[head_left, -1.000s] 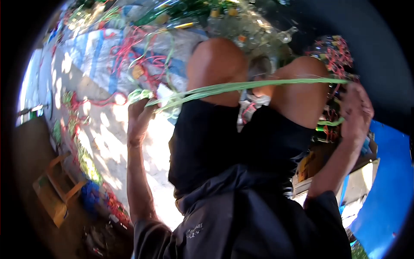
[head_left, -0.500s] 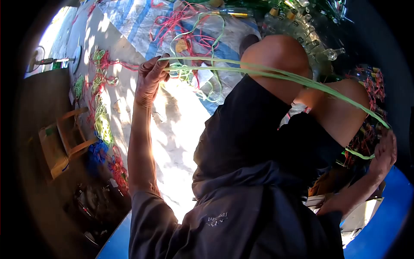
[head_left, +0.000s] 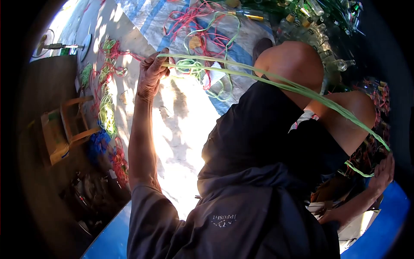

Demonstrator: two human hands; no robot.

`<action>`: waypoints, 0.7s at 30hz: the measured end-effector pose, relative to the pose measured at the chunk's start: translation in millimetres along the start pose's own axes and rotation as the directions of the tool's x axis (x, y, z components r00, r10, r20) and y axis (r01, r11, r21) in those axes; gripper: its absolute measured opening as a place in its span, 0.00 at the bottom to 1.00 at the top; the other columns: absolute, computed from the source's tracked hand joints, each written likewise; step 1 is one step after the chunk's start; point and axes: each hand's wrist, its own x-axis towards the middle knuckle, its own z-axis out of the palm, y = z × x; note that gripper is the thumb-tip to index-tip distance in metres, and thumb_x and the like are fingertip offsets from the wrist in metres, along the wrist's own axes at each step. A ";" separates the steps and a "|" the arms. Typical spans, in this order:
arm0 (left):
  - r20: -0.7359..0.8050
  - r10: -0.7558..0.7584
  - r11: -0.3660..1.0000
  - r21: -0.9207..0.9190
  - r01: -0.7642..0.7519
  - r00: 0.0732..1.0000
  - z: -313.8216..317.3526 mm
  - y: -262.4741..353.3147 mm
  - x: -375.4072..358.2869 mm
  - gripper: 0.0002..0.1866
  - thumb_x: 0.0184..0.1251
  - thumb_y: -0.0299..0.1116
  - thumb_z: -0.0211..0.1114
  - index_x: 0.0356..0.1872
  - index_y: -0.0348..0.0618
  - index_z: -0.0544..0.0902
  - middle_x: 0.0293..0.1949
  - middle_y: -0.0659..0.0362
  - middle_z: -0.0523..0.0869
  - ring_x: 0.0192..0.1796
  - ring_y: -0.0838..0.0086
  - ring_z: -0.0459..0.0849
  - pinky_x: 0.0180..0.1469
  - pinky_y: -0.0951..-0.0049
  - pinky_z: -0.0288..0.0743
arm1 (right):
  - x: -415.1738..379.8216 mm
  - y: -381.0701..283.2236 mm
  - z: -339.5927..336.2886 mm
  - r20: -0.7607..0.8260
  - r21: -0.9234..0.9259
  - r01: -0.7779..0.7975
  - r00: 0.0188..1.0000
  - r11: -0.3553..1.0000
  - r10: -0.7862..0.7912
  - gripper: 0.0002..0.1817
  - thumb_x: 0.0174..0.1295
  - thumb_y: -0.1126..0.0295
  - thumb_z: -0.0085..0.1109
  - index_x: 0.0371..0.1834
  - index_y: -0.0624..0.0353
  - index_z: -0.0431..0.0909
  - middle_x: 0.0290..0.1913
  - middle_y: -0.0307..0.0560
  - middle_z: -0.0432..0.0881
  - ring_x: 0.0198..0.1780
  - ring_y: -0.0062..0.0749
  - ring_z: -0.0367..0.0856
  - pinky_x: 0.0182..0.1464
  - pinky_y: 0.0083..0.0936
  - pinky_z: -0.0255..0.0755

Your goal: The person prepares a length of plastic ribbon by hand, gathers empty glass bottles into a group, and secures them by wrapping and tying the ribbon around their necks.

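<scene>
A bundle of light green plastic twine (head_left: 302,89) stretches across the view, over my bent knees, from one hand to the other. At the upper left, my left hand (head_left: 151,77) is closed, pinching the twine where two strands run out separately. Far to the right, my right hand (head_left: 383,173) is closed round the other end. A short tail of the same twine sticks out of that hand toward the left. The strands look taut and sag very little.
Tangled pink and green cords lie on a blue-and-white striped sheet (head_left: 148,19). Several glass bottles (head_left: 321,39) stand and lie at the upper right. A wooden stool (head_left: 73,125), a blue bundle (head_left: 99,144) and a fan (head_left: 64,46) are on the left. More cords (head_left: 106,113) trail along the floor.
The view has shifted slightly, so knees, sheet and bottles appear further right. My right hand sits a little lower in the view. Both hands still hold the twine stretched.
</scene>
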 end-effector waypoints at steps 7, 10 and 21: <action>0.081 -0.037 0.998 0.059 0.032 0.996 -31.6 -8.9 1.8 0.12 0.79 0.41 0.69 0.45 0.43 0.90 0.19 0.74 0.68 0.21 0.87 0.61 0.31 0.73 0.69 | 20.2 31.3 -36.4 0.022 0.086 -0.071 0.997 0.994 0.070 0.18 0.76 0.60 0.63 0.58 0.63 0.84 0.23 0.28 0.62 0.20 0.12 0.55 0.20 0.15 0.44; 0.035 -0.064 0.994 0.096 0.061 0.997 -30.9 -9.6 0.4 0.13 0.76 0.42 0.71 0.35 0.45 0.86 0.19 0.75 0.67 0.20 0.87 0.61 0.30 0.74 0.66 | 20.5 51.1 -50.7 0.106 0.188 -0.004 0.994 0.982 -0.017 0.22 0.76 0.56 0.62 0.60 0.64 0.84 0.25 0.29 0.66 0.21 0.12 0.57 0.20 0.15 0.46; 0.156 -0.063 0.995 0.087 0.050 0.986 -19.6 1.0 -5.5 0.12 0.79 0.40 0.68 0.32 0.49 0.83 0.20 0.77 0.62 0.21 0.90 0.55 0.25 0.79 0.50 | -23.1 23.0 -24.5 0.079 -0.502 -0.017 0.995 0.865 0.066 0.13 0.76 0.61 0.60 0.50 0.57 0.87 0.27 0.31 0.72 0.25 0.14 0.62 0.25 0.21 0.56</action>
